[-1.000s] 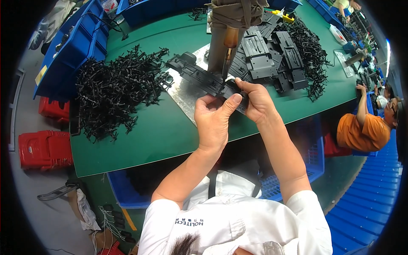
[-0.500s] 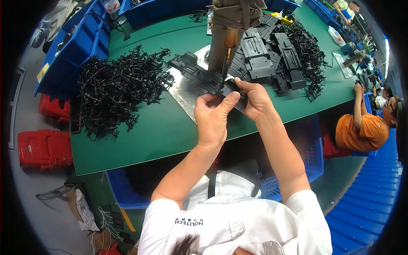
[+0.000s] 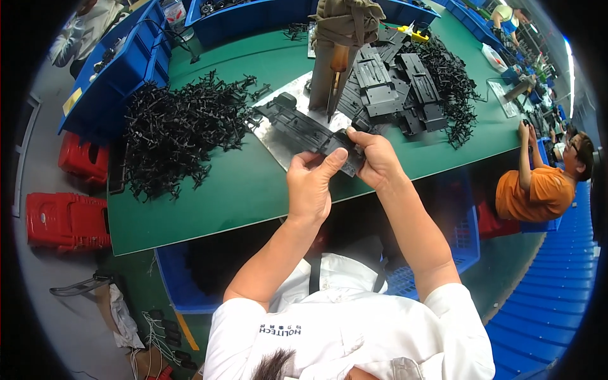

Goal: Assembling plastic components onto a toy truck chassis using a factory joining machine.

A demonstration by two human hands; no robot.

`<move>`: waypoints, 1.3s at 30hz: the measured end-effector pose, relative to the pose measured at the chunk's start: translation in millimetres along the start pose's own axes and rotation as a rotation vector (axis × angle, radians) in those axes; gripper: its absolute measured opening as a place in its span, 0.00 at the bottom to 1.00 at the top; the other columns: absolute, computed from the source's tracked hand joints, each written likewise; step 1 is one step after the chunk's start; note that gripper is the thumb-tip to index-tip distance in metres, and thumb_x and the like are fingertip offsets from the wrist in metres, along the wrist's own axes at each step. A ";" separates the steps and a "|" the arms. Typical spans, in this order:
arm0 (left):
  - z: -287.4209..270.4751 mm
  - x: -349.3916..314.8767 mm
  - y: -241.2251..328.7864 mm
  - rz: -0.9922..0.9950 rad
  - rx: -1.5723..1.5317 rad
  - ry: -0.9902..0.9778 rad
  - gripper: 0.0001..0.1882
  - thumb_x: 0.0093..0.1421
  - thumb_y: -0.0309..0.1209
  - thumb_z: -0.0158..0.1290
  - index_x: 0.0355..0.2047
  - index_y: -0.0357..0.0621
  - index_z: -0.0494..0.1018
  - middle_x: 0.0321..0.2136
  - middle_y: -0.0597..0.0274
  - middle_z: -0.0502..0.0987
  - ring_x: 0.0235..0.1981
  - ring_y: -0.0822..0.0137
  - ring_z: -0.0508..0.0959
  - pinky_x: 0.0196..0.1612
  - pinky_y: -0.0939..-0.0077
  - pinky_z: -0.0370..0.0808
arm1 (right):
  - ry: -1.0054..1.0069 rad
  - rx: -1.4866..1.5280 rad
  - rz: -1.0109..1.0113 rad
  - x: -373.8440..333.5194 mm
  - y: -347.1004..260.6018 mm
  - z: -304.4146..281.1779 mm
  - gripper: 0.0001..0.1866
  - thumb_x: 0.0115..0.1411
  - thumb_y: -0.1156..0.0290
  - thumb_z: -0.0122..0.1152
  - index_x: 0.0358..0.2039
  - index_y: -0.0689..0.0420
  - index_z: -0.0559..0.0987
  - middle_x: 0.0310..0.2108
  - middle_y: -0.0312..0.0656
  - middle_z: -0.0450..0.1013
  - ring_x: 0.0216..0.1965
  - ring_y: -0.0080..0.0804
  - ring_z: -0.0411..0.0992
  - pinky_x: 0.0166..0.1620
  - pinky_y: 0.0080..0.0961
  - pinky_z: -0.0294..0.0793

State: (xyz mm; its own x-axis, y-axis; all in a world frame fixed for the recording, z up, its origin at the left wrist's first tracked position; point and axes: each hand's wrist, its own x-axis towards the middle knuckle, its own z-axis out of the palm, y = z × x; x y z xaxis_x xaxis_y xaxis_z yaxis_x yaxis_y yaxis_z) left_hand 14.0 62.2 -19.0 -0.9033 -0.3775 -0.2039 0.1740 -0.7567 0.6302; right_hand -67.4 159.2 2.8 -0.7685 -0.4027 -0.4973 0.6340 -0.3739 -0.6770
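The tool (image 3: 337, 60) stands between heap (image 3: 180, 130) and panels (image 3: 383, 85); left grip (image 3: 310, 183) and right grip (image 3: 380, 161) clasp a part (image 3: 294, 125), since drawn bodyward.

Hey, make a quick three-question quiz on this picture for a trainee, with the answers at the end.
1. True or false: only the right hand grips the long black part.
2. Which lies on the green table?
A) a red stool
B) a silvery plate
C) a coiled hose
3. What colour does the nearest co-worker at right wear on top?

Key:
1. False; the left hand grips it too.
2. B
3. Orange
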 end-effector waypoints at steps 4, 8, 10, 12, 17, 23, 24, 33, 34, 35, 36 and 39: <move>-18.9 -31.6 5.8 -0.013 -0.010 -0.074 0.22 0.47 0.18 0.59 0.39 0.31 0.60 0.37 0.53 0.71 0.37 0.68 0.74 0.44 0.77 0.71 | -0.083 -0.107 -0.094 -24.3 25.4 -10.0 0.08 0.59 0.70 0.49 0.32 0.62 0.72 0.29 0.39 0.71 0.27 0.24 0.70 0.30 0.21 0.73; -37.2 -55.9 12.8 -0.010 -0.016 -0.146 0.22 0.46 0.17 0.59 0.40 0.34 0.61 0.39 0.55 0.71 0.42 0.68 0.72 0.48 0.74 0.70 | -0.156 -0.085 -0.141 -44.6 46.4 -14.2 0.08 0.59 0.69 0.50 0.31 0.61 0.72 0.26 0.36 0.71 0.26 0.18 0.69 0.29 0.15 0.70; -47.0 -65.4 16.0 -0.026 -0.022 -0.143 0.23 0.46 0.17 0.60 0.40 0.35 0.61 0.39 0.55 0.71 0.42 0.68 0.72 0.49 0.74 0.70 | -0.171 -0.074 -0.132 -51.5 57.0 -14.5 0.08 0.59 0.68 0.50 0.32 0.60 0.72 0.26 0.36 0.71 0.26 0.18 0.69 0.29 0.15 0.70; -59.3 -72.9 17.3 -0.062 -0.032 -0.143 0.25 0.44 0.16 0.61 0.40 0.36 0.61 0.40 0.55 0.70 0.43 0.66 0.72 0.51 0.71 0.68 | -0.185 -0.065 -0.125 -58.9 66.0 -13.2 0.08 0.59 0.68 0.51 0.32 0.60 0.72 0.26 0.36 0.71 0.26 0.18 0.69 0.29 0.15 0.70; -74.0 -90.9 20.8 -0.048 -0.027 -0.156 0.26 0.44 0.16 0.61 0.41 0.37 0.61 0.42 0.55 0.70 0.44 0.67 0.71 0.51 0.71 0.68 | -0.221 -0.047 -0.114 -74.9 80.5 -10.5 0.10 0.58 0.69 0.51 0.38 0.61 0.71 0.30 0.37 0.72 0.28 0.19 0.70 0.32 0.15 0.71; -83.2 -100.6 24.0 -0.065 -0.010 -0.192 0.27 0.43 0.18 0.62 0.42 0.38 0.62 0.42 0.57 0.70 0.45 0.67 0.71 0.51 0.71 0.68 | -0.259 -0.069 -0.100 -85.9 88.5 -14.8 0.14 0.58 0.71 0.52 0.44 0.63 0.68 0.32 0.38 0.72 0.32 0.19 0.70 0.37 0.16 0.71; -83.6 -101.7 24.2 -0.080 -0.008 -0.199 0.28 0.42 0.19 0.63 0.42 0.39 0.62 0.42 0.57 0.70 0.45 0.67 0.71 0.51 0.72 0.68 | -0.257 -0.067 -0.100 -87.2 88.7 -15.6 0.14 0.58 0.71 0.52 0.44 0.63 0.68 0.32 0.38 0.72 0.32 0.19 0.70 0.37 0.16 0.71; -82.6 -104.0 20.7 -0.116 -0.009 -0.206 0.29 0.41 0.20 0.64 0.43 0.38 0.62 0.42 0.57 0.70 0.45 0.67 0.71 0.51 0.72 0.68 | -0.281 -0.062 -0.115 -90.9 88.6 -23.8 0.16 0.57 0.71 0.52 0.44 0.64 0.68 0.33 0.39 0.72 0.33 0.20 0.71 0.39 0.17 0.70; -82.4 -104.6 20.8 -0.114 -0.006 -0.205 0.29 0.41 0.20 0.64 0.43 0.38 0.62 0.42 0.57 0.70 0.45 0.67 0.71 0.51 0.72 0.68 | -0.287 -0.055 -0.111 -91.6 88.6 -24.5 0.16 0.57 0.71 0.52 0.45 0.64 0.67 0.33 0.40 0.72 0.34 0.20 0.71 0.39 0.17 0.71; -82.1 -105.1 21.1 -0.121 0.004 -0.211 0.30 0.41 0.20 0.64 0.43 0.38 0.62 0.43 0.57 0.70 0.45 0.67 0.71 0.52 0.72 0.68 | -0.293 -0.048 -0.106 -92.5 88.5 -25.2 0.16 0.57 0.72 0.52 0.45 0.64 0.67 0.33 0.40 0.72 0.34 0.21 0.71 0.39 0.18 0.71; -81.9 -104.3 21.6 -0.125 0.014 -0.219 0.30 0.41 0.21 0.64 0.44 0.38 0.62 0.43 0.57 0.70 0.45 0.67 0.71 0.52 0.72 0.67 | -0.300 -0.047 -0.109 -92.9 88.8 -26.0 0.16 0.57 0.72 0.52 0.45 0.64 0.67 0.33 0.40 0.72 0.34 0.21 0.71 0.39 0.18 0.71; -80.8 -104.2 23.5 -0.138 0.021 -0.249 0.31 0.42 0.23 0.65 0.45 0.37 0.61 0.44 0.56 0.68 0.47 0.66 0.70 0.53 0.71 0.65 | -0.280 -0.013 -0.155 -98.6 92.5 -29.9 0.16 0.57 0.71 0.52 0.45 0.64 0.67 0.36 0.42 0.72 0.35 0.22 0.71 0.40 0.19 0.71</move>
State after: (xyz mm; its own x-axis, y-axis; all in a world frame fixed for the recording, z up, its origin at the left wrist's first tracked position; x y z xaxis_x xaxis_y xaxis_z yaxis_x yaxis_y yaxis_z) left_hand 143.8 40.6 -43.4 -0.9869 -0.1270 -0.0996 0.0373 -0.7798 0.6249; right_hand 64.4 189.3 -27.1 -0.8010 -0.5565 -0.2205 0.5087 -0.4385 -0.7409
